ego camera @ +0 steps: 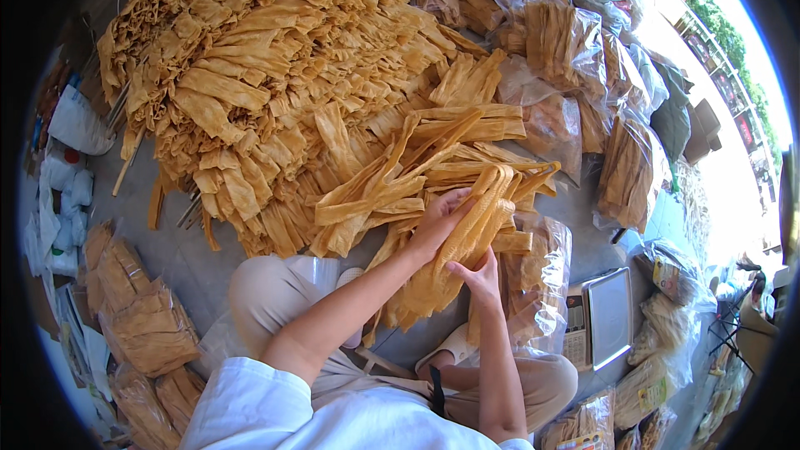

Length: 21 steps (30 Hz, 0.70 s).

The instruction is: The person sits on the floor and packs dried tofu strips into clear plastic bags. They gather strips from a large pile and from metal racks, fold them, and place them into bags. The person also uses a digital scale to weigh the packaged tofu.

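Note:
Between my hands is a bundle of long, folded yellow strips (470, 244) that look like dried tofu skin. My left hand (442, 220) grips the bundle's left side, and part of its fingers is hidden behind it. Lower down, my right hand (480, 276) holds the right edge with the thumb on the near face. The looped ends point away from me, while the loose ends hang towards my feet. Just beyond lie more loose strips (375, 194), crossing each other in front of a large heap of the same strips (300, 62).
Clear bags of packed strips stand at the far right (559, 44) and on the left (147, 325). An upright clear bag (540, 275) is close to my right hand. A flat-topped weighing scale (609, 319) sits on the floor at right. Thin sticks (128, 162) protrude from the heap.

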Each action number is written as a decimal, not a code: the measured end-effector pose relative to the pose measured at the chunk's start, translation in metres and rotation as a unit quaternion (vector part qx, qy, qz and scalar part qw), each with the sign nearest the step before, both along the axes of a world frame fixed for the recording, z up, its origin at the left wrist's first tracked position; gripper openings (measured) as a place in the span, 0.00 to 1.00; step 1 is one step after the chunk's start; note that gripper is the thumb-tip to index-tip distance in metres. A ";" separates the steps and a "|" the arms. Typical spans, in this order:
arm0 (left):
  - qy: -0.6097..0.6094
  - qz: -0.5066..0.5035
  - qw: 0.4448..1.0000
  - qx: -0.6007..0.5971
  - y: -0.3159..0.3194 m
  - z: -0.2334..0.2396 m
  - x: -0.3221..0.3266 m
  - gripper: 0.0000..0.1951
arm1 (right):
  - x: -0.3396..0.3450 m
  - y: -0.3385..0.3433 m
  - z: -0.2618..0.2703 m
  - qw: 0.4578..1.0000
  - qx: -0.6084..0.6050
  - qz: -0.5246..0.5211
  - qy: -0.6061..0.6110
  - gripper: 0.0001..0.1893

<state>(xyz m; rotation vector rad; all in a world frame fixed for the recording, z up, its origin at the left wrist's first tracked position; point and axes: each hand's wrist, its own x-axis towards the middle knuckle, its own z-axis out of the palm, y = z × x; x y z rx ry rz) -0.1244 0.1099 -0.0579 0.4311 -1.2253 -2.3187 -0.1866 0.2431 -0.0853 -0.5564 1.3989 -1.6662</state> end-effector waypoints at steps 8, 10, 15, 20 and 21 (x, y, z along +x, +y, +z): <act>-0.203 0.317 0.863 -0.338 -0.051 -0.072 0.010 0.30 | 0.014 0.015 -0.033 0.994 0.105 -0.024 -0.020 0.17; -0.392 0.368 0.691 -0.483 -0.069 -0.078 0.017 0.35 | 0.011 0.019 -0.036 0.994 0.100 -0.022 -0.029 0.16; -0.486 0.187 0.730 -0.442 -0.127 -0.110 0.064 0.22 | 0.018 0.020 -0.039 0.994 0.106 0.018 0.019 0.17; -0.276 0.203 0.729 -0.592 -0.159 -0.034 0.050 0.15 | 0.012 0.015 -0.008 0.943 0.052 0.009 0.329 0.21; -0.241 0.158 0.734 -0.615 -0.159 -0.016 0.044 0.14 | 0.009 0.015 0.002 0.929 0.051 -0.010 0.366 0.20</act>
